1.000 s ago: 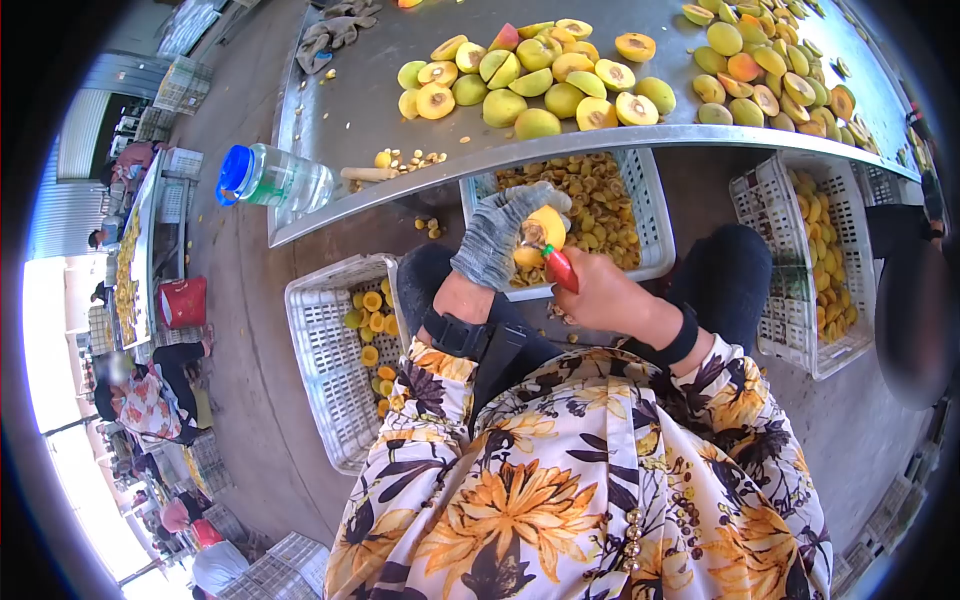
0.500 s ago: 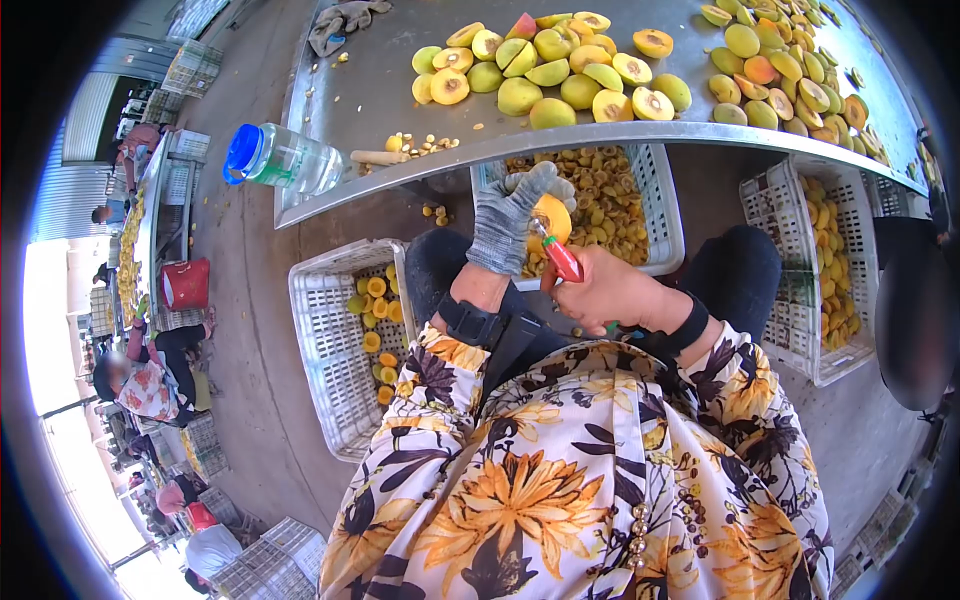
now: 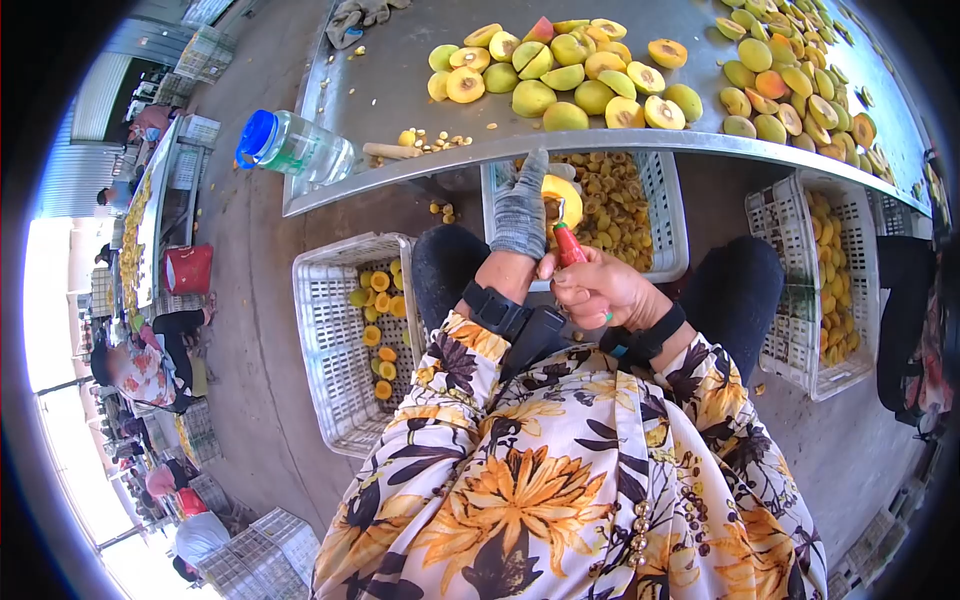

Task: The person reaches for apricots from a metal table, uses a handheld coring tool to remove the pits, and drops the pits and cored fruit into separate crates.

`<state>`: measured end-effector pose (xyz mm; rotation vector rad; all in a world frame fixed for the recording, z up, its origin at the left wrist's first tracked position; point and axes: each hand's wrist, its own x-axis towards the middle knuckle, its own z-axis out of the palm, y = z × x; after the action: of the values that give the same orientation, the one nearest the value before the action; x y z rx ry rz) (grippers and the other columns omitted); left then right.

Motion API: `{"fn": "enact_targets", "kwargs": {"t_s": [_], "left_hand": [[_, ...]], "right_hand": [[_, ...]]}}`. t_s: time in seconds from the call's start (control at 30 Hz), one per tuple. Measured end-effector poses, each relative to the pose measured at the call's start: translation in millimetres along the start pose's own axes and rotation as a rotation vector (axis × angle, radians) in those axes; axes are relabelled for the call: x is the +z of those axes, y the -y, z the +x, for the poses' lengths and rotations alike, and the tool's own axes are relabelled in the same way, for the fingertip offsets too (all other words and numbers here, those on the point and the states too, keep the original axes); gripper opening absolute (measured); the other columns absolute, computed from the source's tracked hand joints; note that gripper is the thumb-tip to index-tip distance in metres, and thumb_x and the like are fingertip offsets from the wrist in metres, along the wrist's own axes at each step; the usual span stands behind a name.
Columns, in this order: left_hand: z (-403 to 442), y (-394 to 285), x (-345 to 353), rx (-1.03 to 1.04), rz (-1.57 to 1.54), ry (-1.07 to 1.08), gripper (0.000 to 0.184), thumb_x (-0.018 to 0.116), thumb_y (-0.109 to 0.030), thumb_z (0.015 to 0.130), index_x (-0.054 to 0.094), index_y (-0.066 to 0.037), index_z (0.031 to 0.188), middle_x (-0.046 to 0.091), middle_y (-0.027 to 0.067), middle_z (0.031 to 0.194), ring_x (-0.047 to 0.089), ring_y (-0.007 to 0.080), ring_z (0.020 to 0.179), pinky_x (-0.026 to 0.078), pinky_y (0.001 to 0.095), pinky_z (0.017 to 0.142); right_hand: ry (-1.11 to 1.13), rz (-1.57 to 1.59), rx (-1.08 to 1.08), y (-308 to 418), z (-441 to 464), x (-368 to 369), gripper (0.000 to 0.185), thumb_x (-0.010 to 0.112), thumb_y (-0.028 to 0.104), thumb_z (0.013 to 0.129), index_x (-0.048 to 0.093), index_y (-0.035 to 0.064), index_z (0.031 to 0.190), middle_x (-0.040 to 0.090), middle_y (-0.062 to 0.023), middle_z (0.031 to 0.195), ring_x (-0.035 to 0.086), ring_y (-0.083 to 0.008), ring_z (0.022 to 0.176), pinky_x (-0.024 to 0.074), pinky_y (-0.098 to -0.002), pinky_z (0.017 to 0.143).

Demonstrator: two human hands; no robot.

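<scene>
My left hand [image 3: 521,217], in a grey knit glove, is closed around a yellow peach half [image 3: 570,203] with its cut face turned toward my right hand. My bare right hand [image 3: 608,287] grips a red-handled pitting tool [image 3: 568,243]; its thin metal end reaches the middle of the fruit. Just beyond both hands, under the table edge, a white crate [image 3: 668,215] holds many fruit pieces. On the metal table [image 3: 420,85] lies a pile of halved peaches [image 3: 560,75], some with pits showing.
Left of my knees stands a white crate [image 3: 325,350] with pitted halves; another crate [image 3: 790,290] is at the right. A blue-capped bottle [image 3: 300,148], loose pits [image 3: 440,140], a cloth glove [image 3: 358,18] and a second fruit pile [image 3: 790,80] are on the table. Co-workers sit far left.
The peach half has turned so its hollow shows more. My left thumb now points upward, and my right hand has shifted slightly down with the tool. The whole view has moved a little.
</scene>
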<state>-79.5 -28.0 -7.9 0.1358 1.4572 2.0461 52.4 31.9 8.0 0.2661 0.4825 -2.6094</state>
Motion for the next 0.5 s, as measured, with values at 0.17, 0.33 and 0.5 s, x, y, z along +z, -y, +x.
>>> {"fn": "enact_targets", "kwargs": {"t_s": [0.17, 0.33, 0.5], "left_hand": [[-1.0, 2.0, 6.5, -0.070, -0.072, -0.050, 0.031, 0.059, -0.024, 0.082, 0.050, -0.004, 0.104, 0.062, 0.0080, 0.070, 0.058, 0.0143, 0.055, 0.046, 0.0243, 0.050], [8.3, -1.4, 1.5, -0.032, 0.025, 0.137, 0.032, 0.062, -0.031, 0.079, 0.054, -0.003, 0.093, 0.062, 0.0110, 0.075, 0.061, 0.0216, 0.059, 0.051, 0.0311, 0.048], [15.3, -2.3, 0.5, -0.257, -0.227, 0.044, 0.040, 0.064, -0.040, 0.075, 0.053, -0.007, 0.095, 0.060, 0.0097, 0.085, 0.061, 0.0276, 0.062, 0.051, 0.0364, 0.044]], "right_hand": [[-0.469, -0.679, -0.060, 1.3, -0.5, 17.1, 0.014, 0.047, 0.003, 0.074, 0.048, 0.0014, 0.089, 0.042, -0.0022, 0.054, 0.037, -0.0085, 0.034, 0.0320, -0.0245, 0.030], [-0.443, -0.613, -0.102, -3.8, 4.7, 15.3, 0.016, 0.045, 0.002, 0.073, 0.048, 0.0009, 0.089, 0.045, -0.0040, 0.055, 0.038, -0.0088, 0.033, 0.0338, -0.0232, 0.031], [-0.359, -0.516, -0.112, 9.0, 4.9, 19.5, 0.014, 0.047, 0.003, 0.074, 0.048, 0.0007, 0.087, 0.047, -0.0048, 0.056, 0.042, -0.0104, 0.035, 0.0354, -0.0240, 0.033]]}}
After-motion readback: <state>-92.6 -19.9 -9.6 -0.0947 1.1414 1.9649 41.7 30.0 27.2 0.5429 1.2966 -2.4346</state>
